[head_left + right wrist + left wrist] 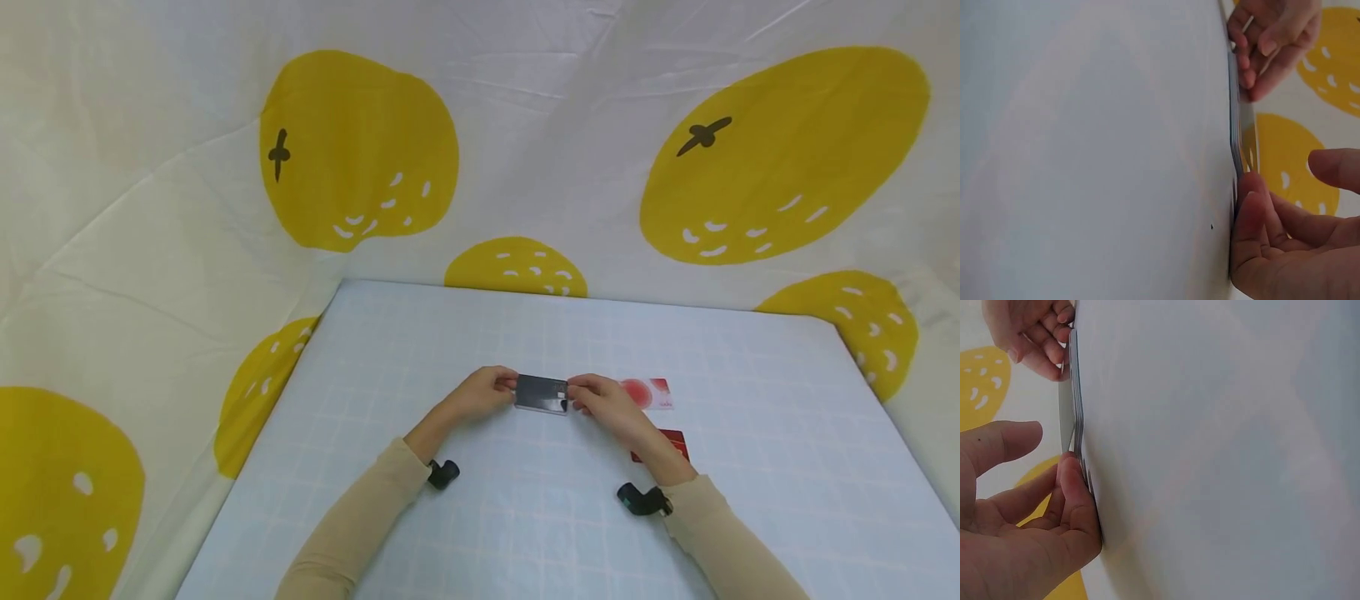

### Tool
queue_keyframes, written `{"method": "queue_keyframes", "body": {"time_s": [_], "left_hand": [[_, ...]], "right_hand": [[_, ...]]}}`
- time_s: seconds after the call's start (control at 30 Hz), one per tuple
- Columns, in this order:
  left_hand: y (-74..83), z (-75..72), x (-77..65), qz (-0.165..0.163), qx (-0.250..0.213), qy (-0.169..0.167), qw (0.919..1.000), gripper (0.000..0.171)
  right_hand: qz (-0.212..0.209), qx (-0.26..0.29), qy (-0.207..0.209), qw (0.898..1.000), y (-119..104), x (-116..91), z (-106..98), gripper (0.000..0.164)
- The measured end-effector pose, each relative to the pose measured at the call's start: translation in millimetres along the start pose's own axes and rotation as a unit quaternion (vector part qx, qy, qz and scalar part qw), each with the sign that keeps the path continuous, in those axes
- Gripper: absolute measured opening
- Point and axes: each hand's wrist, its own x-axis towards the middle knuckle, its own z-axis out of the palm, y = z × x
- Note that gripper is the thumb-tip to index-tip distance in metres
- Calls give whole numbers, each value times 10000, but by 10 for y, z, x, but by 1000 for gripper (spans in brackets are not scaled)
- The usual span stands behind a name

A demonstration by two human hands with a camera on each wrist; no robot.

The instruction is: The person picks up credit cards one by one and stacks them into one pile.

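Observation:
A dark, glossy card [542, 393] lies between my two hands in the head view. Seen edge-on in the wrist views, a thin stack of cards [1076, 381] rests on the table, with a thin sheet or card [1249, 128] standing slightly above it. My left hand [489, 392] pinches the left end with its fingertips. At the opposite end, my right hand [603, 400] grips the card the same way. In each wrist view one digit is held up, apart from the stack. Exactly how many cards the fingers grip is hidden.
Beyond my right hand lies a white and pink card [656, 393]. A red card [677, 442] is partly covered by my right forearm. The table [510, 517] has a pale checked cloth, and a curtain [525, 167] printed with yellow fruit hangs behind and at the sides.

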Motion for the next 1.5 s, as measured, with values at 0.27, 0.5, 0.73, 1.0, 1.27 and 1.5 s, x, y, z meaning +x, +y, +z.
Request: {"method": "queue_keyframes", "body": {"time_s": [0.27, 0.5, 0.73, 1.0, 1.27, 1.5], "left_hand": [[44, 33, -4, -62, 180, 43, 9998, 41], [60, 25, -9, -214, 348, 67, 9991, 41], [63, 24, 10, -163, 564, 71, 9982, 40], [21, 49, 16, -152, 607, 91, 9980, 40], [-2, 69, 13, -75, 619, 144, 9979, 40], [-19, 59, 9, -160, 565, 182, 9981, 40]], "right_hand": [[61, -125, 32, 9999, 4, -9, -9, 39], [53, -70, 31, 10000, 18, 15, -1, 40], [-15, -189, 52, 9998, -7, 13, -2, 40], [36, -212, 51, 9998, 25, 25, 3, 40], [15, -169, 76, 9998, 55, 21, 9, 40], [41, -344, 151, 9993, 71, 35, 15, 37]]}}
